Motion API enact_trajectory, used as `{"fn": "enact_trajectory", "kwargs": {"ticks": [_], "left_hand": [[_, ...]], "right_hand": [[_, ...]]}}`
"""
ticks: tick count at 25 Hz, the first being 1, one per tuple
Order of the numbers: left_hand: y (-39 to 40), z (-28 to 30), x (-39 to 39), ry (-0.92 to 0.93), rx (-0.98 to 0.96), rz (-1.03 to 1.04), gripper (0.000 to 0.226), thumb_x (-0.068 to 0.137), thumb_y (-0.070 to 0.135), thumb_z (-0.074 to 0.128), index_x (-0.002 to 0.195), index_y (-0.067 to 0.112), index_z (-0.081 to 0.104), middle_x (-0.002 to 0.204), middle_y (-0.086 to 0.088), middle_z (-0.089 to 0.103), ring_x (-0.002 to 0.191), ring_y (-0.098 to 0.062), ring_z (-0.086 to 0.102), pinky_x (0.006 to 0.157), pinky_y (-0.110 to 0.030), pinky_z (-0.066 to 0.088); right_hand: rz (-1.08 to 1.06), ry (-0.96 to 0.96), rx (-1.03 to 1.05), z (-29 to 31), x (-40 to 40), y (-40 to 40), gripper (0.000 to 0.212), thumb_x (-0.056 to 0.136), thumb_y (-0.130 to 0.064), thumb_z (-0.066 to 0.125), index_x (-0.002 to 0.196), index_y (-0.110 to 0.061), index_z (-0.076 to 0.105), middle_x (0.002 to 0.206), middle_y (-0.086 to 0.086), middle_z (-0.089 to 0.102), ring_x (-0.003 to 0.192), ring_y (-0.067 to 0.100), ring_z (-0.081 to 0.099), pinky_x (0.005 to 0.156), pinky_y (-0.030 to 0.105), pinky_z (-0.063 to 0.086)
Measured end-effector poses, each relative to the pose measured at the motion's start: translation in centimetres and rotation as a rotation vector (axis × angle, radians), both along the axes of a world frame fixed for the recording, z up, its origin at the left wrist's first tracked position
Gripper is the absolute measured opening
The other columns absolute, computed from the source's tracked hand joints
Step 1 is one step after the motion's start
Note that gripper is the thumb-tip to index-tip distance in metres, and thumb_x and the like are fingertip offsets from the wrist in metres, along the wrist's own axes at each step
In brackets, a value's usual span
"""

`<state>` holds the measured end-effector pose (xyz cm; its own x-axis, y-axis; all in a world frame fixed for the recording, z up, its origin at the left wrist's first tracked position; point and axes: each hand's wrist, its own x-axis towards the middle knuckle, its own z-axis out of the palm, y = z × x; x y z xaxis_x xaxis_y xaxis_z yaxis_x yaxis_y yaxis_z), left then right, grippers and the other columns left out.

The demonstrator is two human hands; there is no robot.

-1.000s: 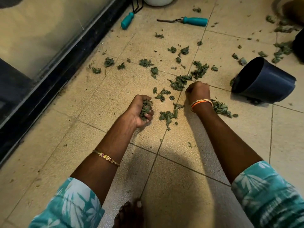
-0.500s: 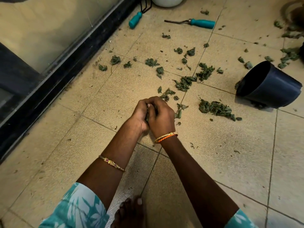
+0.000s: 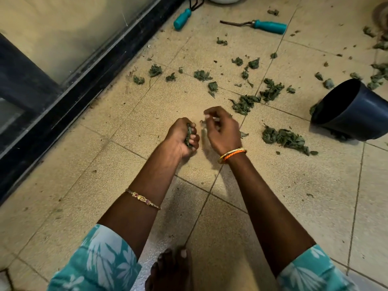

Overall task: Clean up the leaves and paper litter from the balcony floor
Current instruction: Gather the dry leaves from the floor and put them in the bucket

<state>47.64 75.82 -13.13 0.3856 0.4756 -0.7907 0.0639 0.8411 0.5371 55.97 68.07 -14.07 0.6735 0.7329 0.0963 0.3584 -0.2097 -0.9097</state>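
Head view. The left hand (image 3: 182, 137) is gripping a wad of leaves (image 3: 189, 135), fingers curled round it, just above the floor (image 3: 117, 156). The right hand (image 3: 223, 129) is hovering just beside it, blurred; its fingers are loosely curled, and whether they are pinching a scrap cannot be told. Loose leaves are lying in a pile (image 3: 285, 138) to the right, in a second cluster (image 3: 245, 102) beyond the hands, and scattered further out toward the two tools (image 3: 269, 25). A dark pot (image 3: 354, 111) is lying on its side near the right-hand pile, mouth facing the hands. No paper litter is identifiable.

Step in hand, as judged: gathering leaves by the handful; most of the floor is not yet cleared. The next move is probably calling for the right hand to reach a pile, pinch up more, and pass it to the left, or for the wad to be emptied into the pot.
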Motion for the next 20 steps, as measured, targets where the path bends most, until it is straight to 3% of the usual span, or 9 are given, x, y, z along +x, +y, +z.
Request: {"fn": "enact_trajectory", "kwargs": {"ticks": [3, 6, 8, 11, 13, 16, 18, 19, 20], "left_hand": [[1.1, -0.2, -1.4, 0.072, 0.04, 0.024, 0.029, 0.089, 0.012, 0.036, 0.06, 0.018, 0.039, 0.042, 0.006, 0.036, 0.031, -0.007, 0.028, 0.035, -0.01, 0.019], [1.6, -0.9, -2.9, 0.109, 0.023, 0.003, 0.031, 0.089, 0.018, 0.038, 0.057, 0.02, 0.038, 0.043, 0.006, 0.037, 0.031, -0.008, 0.029, 0.037, -0.009, 0.021], [1.6, -1.2, -3.4, 0.114, 0.015, -0.025, 0.032, 0.089, 0.022, 0.037, 0.057, 0.019, 0.039, 0.043, 0.006, 0.039, 0.031, -0.009, 0.03, 0.037, -0.008, 0.023], [1.6, -1.4, -3.7, 0.092, 0.008, -0.042, 0.029, 0.087, 0.021, 0.031, 0.061, 0.017, 0.042, 0.045, 0.004, 0.042, 0.033, -0.009, 0.031, 0.037, -0.009, 0.024], [1.6, -1.5, -3.7, 0.061, 0.005, -0.051, 0.026, 0.085, 0.018, 0.029, 0.064, 0.016, 0.044, 0.047, 0.003, 0.043, 0.036, -0.01, 0.032, 0.038, -0.01, 0.025], [1.5, -1.6, -3.4, 0.019, -0.001, -0.11, 0.024, 0.085, 0.015, 0.03, 0.071, 0.014, 0.049, 0.05, 0.002, 0.046, 0.036, -0.01, 0.034, 0.039, -0.009, 0.026], [1.1, -1.6, -3.2, 0.001, 0.012, -0.167, 0.024, 0.086, 0.012, 0.031, 0.079, 0.012, 0.054, 0.056, 0.002, 0.049, 0.036, -0.009, 0.036, 0.037, -0.01, 0.028], [0.9, -1.6, -3.0, 0.002, 0.028, -0.2, 0.025, 0.088, 0.011, 0.032, 0.084, 0.012, 0.057, 0.059, 0.002, 0.051, 0.037, -0.008, 0.037, 0.036, -0.01, 0.028], [0.6, -1.7, -2.9, 0.009, 0.044, -0.235, 0.025, 0.09, 0.012, 0.034, 0.086, 0.012, 0.059, 0.062, 0.001, 0.053, 0.038, -0.008, 0.038, 0.036, -0.011, 0.029]], "right_hand": [[-0.058, -0.194, -0.185, -2.2, 3.4, 0.3, 0.031, 0.086, -0.006, 0.054, 0.118, -0.004, 0.058, 0.122, 0.018, 0.052, 0.113, 0.031, 0.049, 0.094, 0.032, 0.043], [0.103, -0.289, -0.384, -3.6, 5.2, 1.2, 0.052, 0.085, -0.005, 0.054, 0.136, -0.009, 0.044, 0.141, 0.019, 0.036, 0.13, 0.035, 0.032, 0.107, 0.039, 0.032], [0.237, -0.412, -0.457, -4.1, 5.2, 1.9, 0.055, 0.086, -0.005, 0.053, 0.139, -0.014, 0.042, 0.146, 0.017, 0.032, 0.136, 0.035, 0.026, 0.111, 0.045, 0.025], [0.347, -0.59, -0.485, -4.8, 4.4, 1.8, 0.05, 0.086, -0.003, 0.056, 0.134, -0.013, 0.049, 0.146, 0.016, 0.036, 0.135, 0.034, 0.031, 0.109, 0.049, 0.026], [0.361, -0.624, -0.405, -5.0, 4.0, 1.1, 0.041, 0.085, 0.004, 0.055, 0.126, -0.002, 0.057, 0.139, 0.02, 0.045, 0.128, 0.036, 0.041, 0.105, 0.041, 0.036], [0.249, -0.536, -0.435, -5.0, 4.2, 0.1, 0.033, 0.082, 0.009, 0.05, 0.11, 0.003, 0.065, 0.121, 0.018, 0.059, 0.109, 0.033, 0.057, 0.091, 0.038, 0.047], [0.126, -0.273, -0.321, -3.9, 3.7, -0.4, 0.028, 0.074, 0.018, 0.049, 0.091, 0.006, 0.068, 0.096, 0.022, 0.064, 0.077, 0.035, 0.065, 0.07, 0.043, 0.056], [0.03, -0.12, -0.241, -3.2, 3.2, -0.7, 0.03, 0.072, 0.021, 0.048, 0.086, 0.006, 0.069, 0.089, 0.021, 0.066, 0.068, 0.032, 0.065, 0.065, 0.039, 0.058], [-0.066, -0.055, -0.191, -2.3, 2.5, -0.8, 0.032, 0.074, 0.02, 0.048, 0.088, 0.003, 0.071, 0.089, 0.017, 0.069, 0.069, 0.027, 0.066, 0.07, 0.026, 0.058]]}}
